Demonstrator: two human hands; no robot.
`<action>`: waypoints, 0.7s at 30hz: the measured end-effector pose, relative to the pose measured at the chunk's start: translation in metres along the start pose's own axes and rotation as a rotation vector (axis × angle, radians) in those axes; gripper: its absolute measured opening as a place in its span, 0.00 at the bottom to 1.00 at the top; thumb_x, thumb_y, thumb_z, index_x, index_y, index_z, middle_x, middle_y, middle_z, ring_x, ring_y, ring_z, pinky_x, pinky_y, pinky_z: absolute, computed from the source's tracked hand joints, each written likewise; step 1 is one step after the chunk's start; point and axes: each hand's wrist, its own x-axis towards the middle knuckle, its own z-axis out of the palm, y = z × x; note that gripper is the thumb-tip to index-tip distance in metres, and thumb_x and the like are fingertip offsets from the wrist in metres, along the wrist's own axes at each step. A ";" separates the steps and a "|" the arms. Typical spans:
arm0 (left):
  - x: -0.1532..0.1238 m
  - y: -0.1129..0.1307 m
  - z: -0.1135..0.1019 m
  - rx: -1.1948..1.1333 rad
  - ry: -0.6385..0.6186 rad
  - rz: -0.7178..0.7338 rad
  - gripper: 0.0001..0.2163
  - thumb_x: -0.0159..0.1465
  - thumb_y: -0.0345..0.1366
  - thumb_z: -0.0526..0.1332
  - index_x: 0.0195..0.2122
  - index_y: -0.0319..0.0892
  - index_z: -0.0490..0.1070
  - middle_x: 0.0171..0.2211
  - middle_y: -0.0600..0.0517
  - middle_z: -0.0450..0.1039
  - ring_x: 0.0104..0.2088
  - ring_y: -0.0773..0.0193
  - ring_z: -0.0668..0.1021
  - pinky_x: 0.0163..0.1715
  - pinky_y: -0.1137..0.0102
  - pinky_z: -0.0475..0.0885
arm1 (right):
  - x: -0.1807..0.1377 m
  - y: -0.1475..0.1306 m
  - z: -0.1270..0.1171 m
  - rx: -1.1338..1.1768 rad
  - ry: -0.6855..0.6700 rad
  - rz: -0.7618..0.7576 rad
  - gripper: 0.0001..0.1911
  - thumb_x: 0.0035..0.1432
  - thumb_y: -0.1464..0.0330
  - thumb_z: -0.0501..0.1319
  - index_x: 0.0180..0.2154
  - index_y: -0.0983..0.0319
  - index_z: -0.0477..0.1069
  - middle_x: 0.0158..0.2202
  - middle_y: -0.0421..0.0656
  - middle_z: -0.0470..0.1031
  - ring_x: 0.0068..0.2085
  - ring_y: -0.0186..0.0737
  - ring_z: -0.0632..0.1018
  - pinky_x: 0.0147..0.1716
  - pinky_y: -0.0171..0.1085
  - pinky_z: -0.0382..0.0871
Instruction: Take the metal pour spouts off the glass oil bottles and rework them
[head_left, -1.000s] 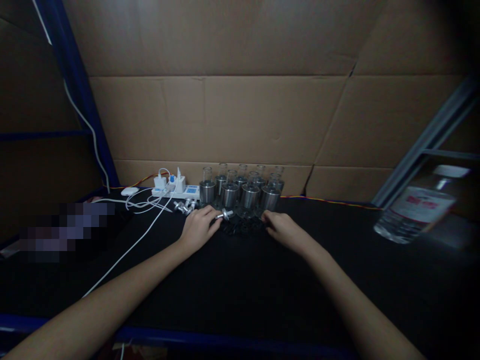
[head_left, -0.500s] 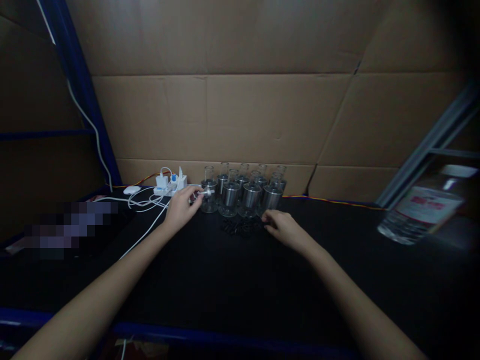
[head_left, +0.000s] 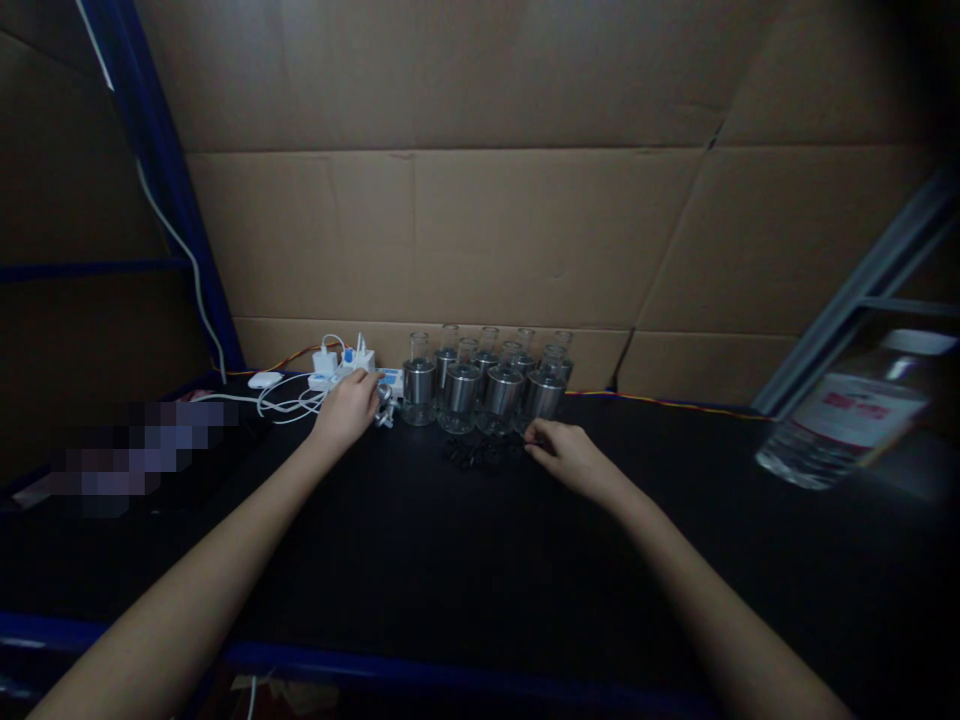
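My left hand [head_left: 346, 411] hovers low at the left of the bottles, its fingers bent down beside a small heap of shiny metallic pieces [head_left: 386, 410]. Its fingertips are partly hidden, as is anything between them. My right hand [head_left: 566, 455] rests by the front right bottle, thumb and index finger pinched together; anything in the pinch is too dark to make out. Several clear glass bottles with silver metal bands, one a front glass bottle [head_left: 460, 393], stand upright in close rows. Small black pieces [head_left: 480, 452] lie in a loose pile before them.
White plugs and a power strip [head_left: 324, 365] with tangled cables sit left of the bottles. At right stands a large clear plastic bottle [head_left: 840, 420] with a white cap. A cardboard wall [head_left: 517, 230] closes off the back of the black tabletop [head_left: 450, 570].
My left hand has moved left from the leftmost bottle, where it held a small shiny piece, to beside the shiny heap. My right hand has barely moved.
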 end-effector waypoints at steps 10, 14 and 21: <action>-0.001 0.004 0.001 0.152 -0.044 -0.017 0.12 0.58 0.26 0.47 0.42 0.37 0.61 0.37 0.43 0.67 0.37 0.58 0.72 0.35 0.68 0.67 | 0.000 -0.007 -0.002 0.017 -0.012 0.015 0.03 0.49 0.71 0.52 0.27 0.61 0.63 0.26 0.42 0.69 0.27 0.35 0.70 0.27 0.33 0.61; -0.002 0.003 0.002 0.165 -0.054 -0.008 0.12 0.58 0.26 0.47 0.42 0.37 0.62 0.37 0.44 0.67 0.37 0.58 0.72 0.34 0.69 0.67 | -0.001 -0.006 -0.002 0.025 -0.011 0.016 0.03 0.49 0.71 0.52 0.27 0.61 0.63 0.27 0.41 0.69 0.28 0.35 0.70 0.27 0.33 0.61; -0.001 -0.003 0.011 0.024 -0.064 -0.036 0.12 0.59 0.28 0.47 0.43 0.37 0.62 0.36 0.44 0.70 0.36 0.60 0.73 0.35 0.69 0.67 | 0.000 -0.004 0.000 0.013 -0.006 0.012 0.03 0.49 0.70 0.51 0.27 0.61 0.63 0.27 0.42 0.69 0.28 0.36 0.70 0.28 0.33 0.61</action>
